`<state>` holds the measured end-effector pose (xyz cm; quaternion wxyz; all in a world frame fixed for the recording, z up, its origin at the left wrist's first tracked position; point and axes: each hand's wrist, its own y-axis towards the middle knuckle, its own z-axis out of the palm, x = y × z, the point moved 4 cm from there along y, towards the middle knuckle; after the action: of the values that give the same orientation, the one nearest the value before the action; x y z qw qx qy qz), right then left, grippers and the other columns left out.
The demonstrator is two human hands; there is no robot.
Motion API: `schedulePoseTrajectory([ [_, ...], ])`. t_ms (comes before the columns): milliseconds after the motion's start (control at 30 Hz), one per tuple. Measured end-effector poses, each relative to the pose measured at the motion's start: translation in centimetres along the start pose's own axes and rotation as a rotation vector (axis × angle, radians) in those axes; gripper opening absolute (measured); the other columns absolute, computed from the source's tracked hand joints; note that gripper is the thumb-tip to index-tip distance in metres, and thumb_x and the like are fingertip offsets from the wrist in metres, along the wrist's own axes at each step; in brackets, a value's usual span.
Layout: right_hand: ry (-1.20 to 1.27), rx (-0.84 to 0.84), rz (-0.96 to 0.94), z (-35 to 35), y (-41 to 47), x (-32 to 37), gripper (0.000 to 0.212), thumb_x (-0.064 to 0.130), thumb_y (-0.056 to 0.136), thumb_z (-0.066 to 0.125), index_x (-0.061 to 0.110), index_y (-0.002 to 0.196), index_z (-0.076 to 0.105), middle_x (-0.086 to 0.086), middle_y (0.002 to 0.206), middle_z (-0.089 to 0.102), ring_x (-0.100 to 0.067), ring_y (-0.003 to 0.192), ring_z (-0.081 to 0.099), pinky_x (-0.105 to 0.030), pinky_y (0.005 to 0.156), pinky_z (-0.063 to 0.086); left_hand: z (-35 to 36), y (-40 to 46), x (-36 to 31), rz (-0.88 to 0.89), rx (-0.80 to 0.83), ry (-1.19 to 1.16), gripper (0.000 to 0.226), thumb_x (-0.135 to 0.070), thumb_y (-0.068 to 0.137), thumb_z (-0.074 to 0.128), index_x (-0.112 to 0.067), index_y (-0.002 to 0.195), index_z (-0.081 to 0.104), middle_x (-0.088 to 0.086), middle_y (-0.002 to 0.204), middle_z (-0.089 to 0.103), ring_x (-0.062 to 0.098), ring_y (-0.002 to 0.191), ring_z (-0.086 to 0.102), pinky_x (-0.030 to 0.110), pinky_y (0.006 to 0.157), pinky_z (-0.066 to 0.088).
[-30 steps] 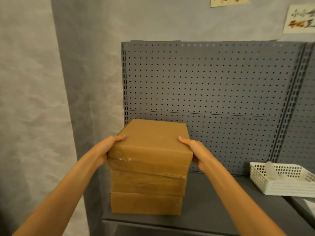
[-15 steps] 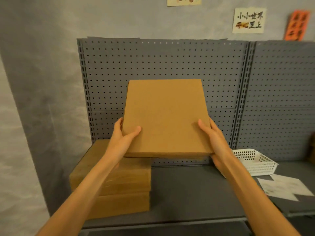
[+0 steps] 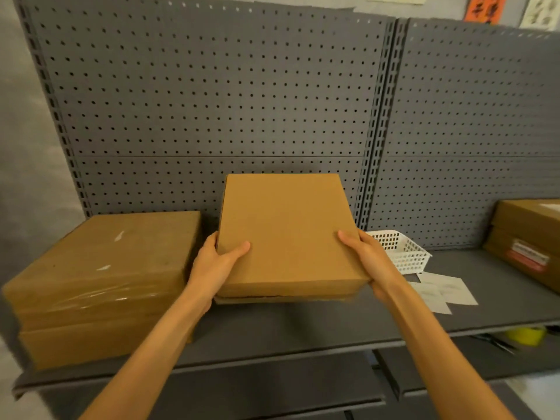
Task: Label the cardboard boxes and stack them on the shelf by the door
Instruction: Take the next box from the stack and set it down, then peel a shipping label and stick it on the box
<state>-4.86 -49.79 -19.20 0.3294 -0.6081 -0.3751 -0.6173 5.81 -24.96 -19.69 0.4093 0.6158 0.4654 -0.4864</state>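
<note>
I hold a flat brown cardboard box (image 3: pixel 288 234) low over the grey shelf (image 3: pixel 303 325), in front of the pegboard back. My left hand (image 3: pixel 216 265) grips its left edge with the thumb on top. My right hand (image 3: pixel 368 262) grips its right edge the same way. To the left, a stack of cardboard boxes (image 3: pixel 100 286) rests on the shelf, the upper one shiny with clear tape. I see no label on the top of the held box.
A white perforated basket (image 3: pixel 400 251) stands behind my right hand. White paper labels (image 3: pixel 442 291) lie on the shelf to its right. More cardboard boxes (image 3: pixel 527 241) sit at the far right. A yellow tape roll (image 3: pixel 525 334) lies on the lower shelf.
I lifted the top box off the left stack, carried it rightward, and lowered it toward the shelf surface. The view swung right, showing the basket, labels and right boxes.
</note>
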Motion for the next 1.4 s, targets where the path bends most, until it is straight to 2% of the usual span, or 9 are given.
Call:
schedulePoseTrajectory([
  [233,-0.030,0.047,0.151,-0.3,1.5,-5.7,0.031,0.029,0.091,0.060,0.015,0.118,0.059,0.004,0.100,0.068,-0.013,0.088,0.066,-0.021,0.064,0.049,1.5,0.2,5.3,-0.204,0.038,0.132,0.069,-0.042,0.080,0.069,-0.015,0.137,0.041,0.006,0.130,0.055,0.026,0.113,0.054,0.040,0.096,0.046],
  [367,-0.050,0.078,0.229,-0.7,2.5,-7.7,0.040,0.030,0.089,0.062,0.012,0.124,0.059,-0.003,0.110,0.068,-0.018,0.095,0.066,-0.025,0.068,0.050,2.3,0.1,7.1,-0.260,0.049,0.153,0.068,-0.044,0.080,0.069,-0.013,0.135,0.043,0.007,0.128,0.056,0.025,0.110,0.055,0.039,0.093,0.046],
  [500,-0.065,0.104,0.290,-0.6,3.1,-8.9,0.037,0.030,0.090,0.062,0.012,0.122,0.059,-0.004,0.108,0.068,-0.018,0.093,0.066,-0.027,0.067,0.050,2.7,0.3,8.4,-0.310,0.063,0.175,0.069,-0.047,0.080,0.067,-0.013,0.135,0.042,0.006,0.127,0.055,0.021,0.101,0.054,0.034,0.085,0.045],
  [700,-0.031,0.164,0.370,-0.7,3.3,-10.8,0.034,0.033,0.090,0.060,0.015,0.119,0.059,-0.003,0.107,0.069,-0.018,0.095,0.066,-0.028,0.072,0.051,2.9,0.3,9.8,-0.321,0.054,0.228,0.074,-0.056,0.077,0.065,-0.016,0.136,0.042,0.005,0.126,0.055,0.025,0.110,0.054,0.041,0.098,0.044],
  [833,-0.013,0.175,0.373,-0.9,3.6,-11.5,0.040,0.035,0.089,0.061,0.016,0.123,0.057,-0.005,0.113,0.068,-0.021,0.101,0.065,-0.033,0.082,0.052,2.9,0.4,10.0,-0.332,0.058,0.221,0.075,-0.053,0.078,0.065,-0.016,0.137,0.040,0.006,0.126,0.054,0.025,0.110,0.053,0.041,0.097,0.044],
  [933,-0.028,0.174,0.386,-1.0,3.9,-11.5,0.041,0.036,0.087,0.064,0.015,0.122,0.058,-0.005,0.112,0.068,-0.021,0.099,0.066,-0.031,0.078,0.052,3.2,0.5,9.5,-0.335,0.071,0.209,0.072,-0.047,0.080,0.066,-0.015,0.138,0.037,0.007,0.130,0.051,0.024,0.110,0.052,0.039,0.096,0.043],
  [1100,-0.021,0.173,0.398,-1.5,4.6,-11.4,0.037,0.036,0.086,0.066,0.013,0.115,0.061,-0.007,0.109,0.069,-0.022,0.099,0.066,-0.033,0.081,0.053,4.4,0.8,6.1,0.056,-0.031,0.577,0.075,-0.034,0.085,0.065,-0.018,0.147,0.025,0.003,0.149,0.033,0.024,0.132,0.038,0.039,0.105,0.035],
  [1267,-0.120,0.085,0.327,-3.0,5.5,-11.6,0.031,0.040,0.089,0.062,0.017,0.110,0.064,-0.003,0.106,0.068,-0.020,0.101,0.063,-0.034,0.089,0.050,10.4,1.3,3.4,0.462,0.180,0.924,0.050,-0.036,0.094,0.050,-0.023,0.141,0.039,-0.004,0.147,0.039,0.014,0.134,0.038,0.034,0.108,0.033],
  [1400,-0.388,-0.185,0.207,-8.2,5.7,-11.6,0.019,0.032,0.087,0.064,0.013,0.089,0.067,-0.005,0.088,0.069,-0.019,0.083,0.062,-0.038,0.080,0.052,15.4,2.3,2.4,0.612,0.329,0.961,0.039,-0.034,0.097,0.045,-0.024,0.134,0.049,-0.005,0.140,0.049,0.013,0.126,0.047,0.033,0.103,0.040],
])
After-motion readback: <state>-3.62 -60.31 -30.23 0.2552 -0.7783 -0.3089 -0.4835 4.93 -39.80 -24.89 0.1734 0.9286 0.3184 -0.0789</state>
